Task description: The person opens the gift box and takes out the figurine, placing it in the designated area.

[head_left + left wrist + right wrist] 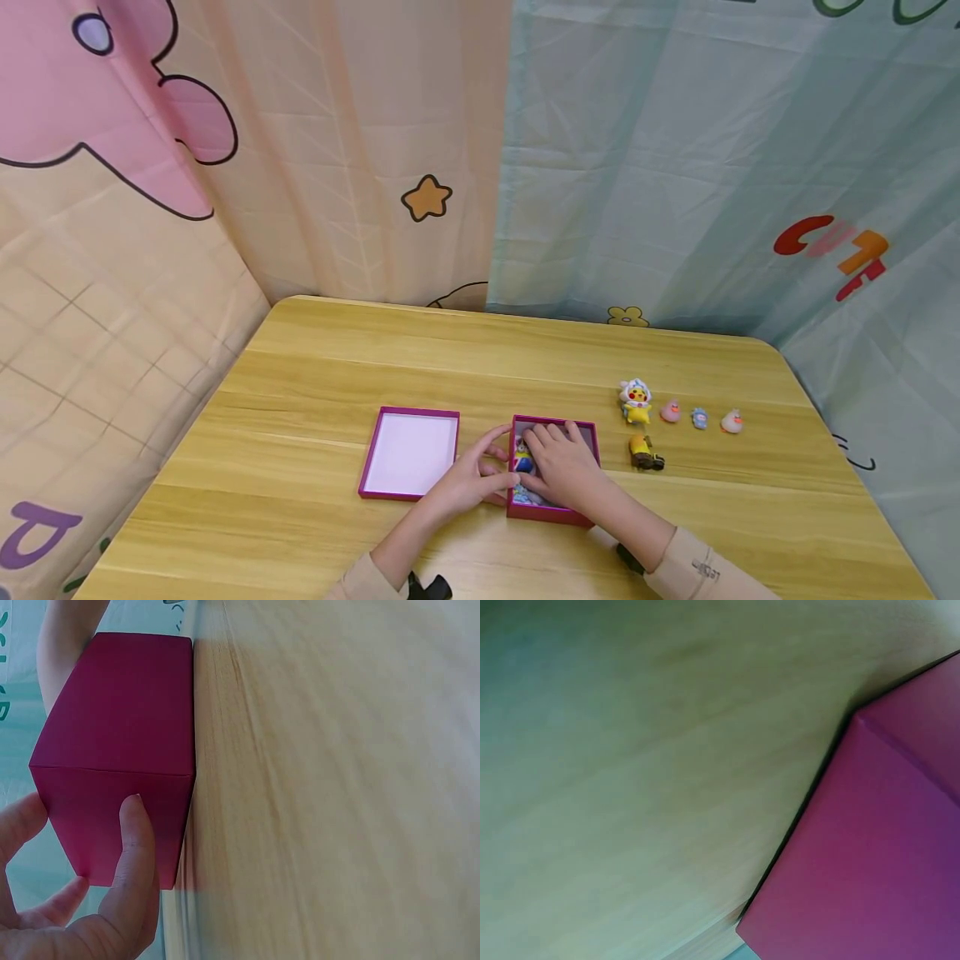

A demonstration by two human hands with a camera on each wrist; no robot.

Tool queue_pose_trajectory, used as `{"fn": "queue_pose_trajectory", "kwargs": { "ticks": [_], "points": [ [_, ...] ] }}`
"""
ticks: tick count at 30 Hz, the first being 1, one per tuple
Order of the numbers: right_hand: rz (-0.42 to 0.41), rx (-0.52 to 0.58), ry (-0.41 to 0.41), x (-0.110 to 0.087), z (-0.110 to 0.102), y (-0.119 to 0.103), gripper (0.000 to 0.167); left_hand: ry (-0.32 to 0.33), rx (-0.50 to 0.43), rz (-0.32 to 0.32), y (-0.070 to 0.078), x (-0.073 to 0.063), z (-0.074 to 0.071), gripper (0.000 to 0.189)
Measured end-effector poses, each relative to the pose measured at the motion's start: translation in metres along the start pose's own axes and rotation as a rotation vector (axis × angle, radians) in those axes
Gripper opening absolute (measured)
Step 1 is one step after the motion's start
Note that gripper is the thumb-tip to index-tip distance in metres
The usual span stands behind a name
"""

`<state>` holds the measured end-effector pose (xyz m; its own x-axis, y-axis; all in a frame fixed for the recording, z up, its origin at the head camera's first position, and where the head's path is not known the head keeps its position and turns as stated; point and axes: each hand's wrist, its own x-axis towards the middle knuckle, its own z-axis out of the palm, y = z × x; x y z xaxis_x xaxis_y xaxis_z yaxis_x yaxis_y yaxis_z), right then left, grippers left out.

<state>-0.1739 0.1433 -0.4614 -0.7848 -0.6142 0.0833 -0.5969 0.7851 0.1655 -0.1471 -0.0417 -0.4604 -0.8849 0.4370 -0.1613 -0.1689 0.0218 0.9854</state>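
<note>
A magenta box (547,512) stands uncovered on the wooden table, with small toy figures (522,458) inside, partly covered by my hand. My left hand (470,477) is at the box's left side; in the left wrist view its fingers (136,840) touch the box's outer wall, spread apart and only slightly bent. From above, my right hand (566,462) reaches into the box. Its fingertips are down inside, so whether they grip a figure is hidden. The right wrist view shows just the box's outside (870,855) and blurred tabletop.
The shallow box lid (410,452) lies inside-up at the left. To the right stand a yellow figure in a white hood (636,402), a pink duck (671,411), a small blue figure (700,418), a pale duck (732,422) and a yellow-and-brown toy (643,452). Curtains hang behind the table (225,483).
</note>
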Motion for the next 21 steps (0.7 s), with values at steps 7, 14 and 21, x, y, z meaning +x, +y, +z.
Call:
{"fn": "queue_pose_trajectory", "kwargs": {
  "ticks": [7, 14, 21],
  "points": [
    [0.000, 0.011, 0.002, 0.0008, -0.0001, -0.0002, 0.059, 0.006, 0.000, 0.003, 0.0008, -0.0003, 0.0002, 0.068],
    [-0.006, 0.025, 0.016, 0.0010, -0.0008, 0.0006, 0.061, 0.006, -0.006, -0.002, 0.0007, -0.0008, 0.0007, 0.069],
    [-0.041, -0.012, 0.111, -0.0008, -0.0029, 0.0039, 0.060, 0.007, -0.010, -0.002, 0.0004, -0.0007, 0.0002, 0.069]
  ]
}}
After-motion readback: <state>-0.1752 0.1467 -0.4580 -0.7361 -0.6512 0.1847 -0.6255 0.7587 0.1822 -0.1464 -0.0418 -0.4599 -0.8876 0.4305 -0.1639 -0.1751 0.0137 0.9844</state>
